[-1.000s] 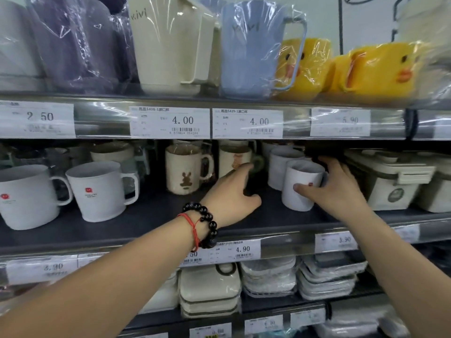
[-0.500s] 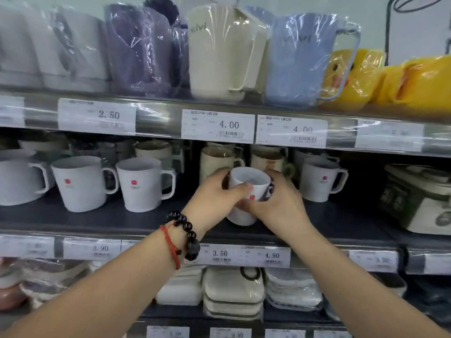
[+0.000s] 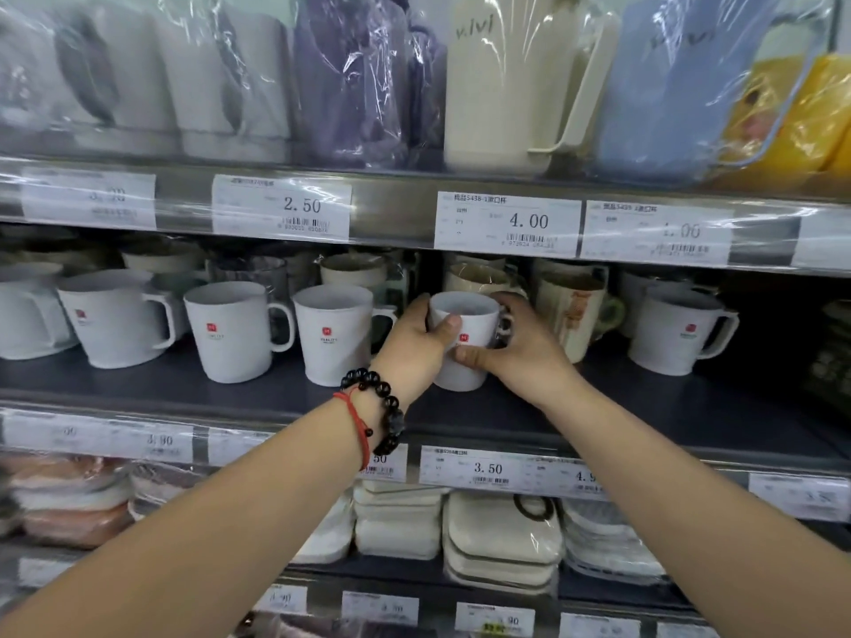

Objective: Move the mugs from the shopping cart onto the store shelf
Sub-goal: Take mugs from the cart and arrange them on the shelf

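A white mug (image 3: 465, 310) with a small red logo stands on the dark middle shelf (image 3: 644, 416), held between both hands. My left hand (image 3: 412, 347) grips its left side, thumb across the front. My right hand (image 3: 520, 347) wraps its right side and base, covering the handle. A row of matching white mugs (image 3: 338, 336) lines the shelf to the left, the nearest just beside my left hand. One more white mug (image 3: 677, 331) stands to the right. The shopping cart is out of view.
Beige patterned mugs (image 3: 571, 310) stand close behind and right of the held mug. Wrapped pitchers (image 3: 502, 80) fill the upper shelf above price labels (image 3: 506, 223). Packed flat items (image 3: 502, 541) lie on the lower shelf. Bare shelf surface shows between the held mug and the right white mug.
The mug, held by my right hand at the right of the shelf, was slid left; my left hand joined it, and both now hold it close to the white mug row.
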The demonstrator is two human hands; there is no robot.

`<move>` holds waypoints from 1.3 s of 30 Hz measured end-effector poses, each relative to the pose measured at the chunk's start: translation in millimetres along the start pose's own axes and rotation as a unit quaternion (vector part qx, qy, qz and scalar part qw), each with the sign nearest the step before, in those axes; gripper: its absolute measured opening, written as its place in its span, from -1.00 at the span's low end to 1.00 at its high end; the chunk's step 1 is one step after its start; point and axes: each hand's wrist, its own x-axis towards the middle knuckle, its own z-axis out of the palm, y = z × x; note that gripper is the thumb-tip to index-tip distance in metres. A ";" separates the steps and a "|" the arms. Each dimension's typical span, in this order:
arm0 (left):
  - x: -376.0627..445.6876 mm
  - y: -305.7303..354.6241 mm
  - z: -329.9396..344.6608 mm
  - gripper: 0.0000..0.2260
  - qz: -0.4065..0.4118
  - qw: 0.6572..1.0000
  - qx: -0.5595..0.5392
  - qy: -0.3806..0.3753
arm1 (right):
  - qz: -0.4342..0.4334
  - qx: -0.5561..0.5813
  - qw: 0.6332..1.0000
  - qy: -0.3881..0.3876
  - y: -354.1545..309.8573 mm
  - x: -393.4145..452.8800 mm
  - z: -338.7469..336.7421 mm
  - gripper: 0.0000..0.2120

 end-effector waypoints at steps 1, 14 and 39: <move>0.2 -0.9 0.8 -0.79 -0.002 1.000 -0.009 0.000 | 0.001 0.002 1.000 0.002 0.7 -0.1 0.3 -0.43; 0.2 -4.6 2.1 -0.70 -0.026 0.998 -0.054 -0.019 | 0.033 -0.024 0.999 -0.002 -0.3 -7.6 -6.6 -0.26; 92.5 34.7 159.5 -0.60 0.128 0.819 0.556 -0.067 | 0.097 -0.320 0.938 0.092 122.8 19.9 -201.3 -0.47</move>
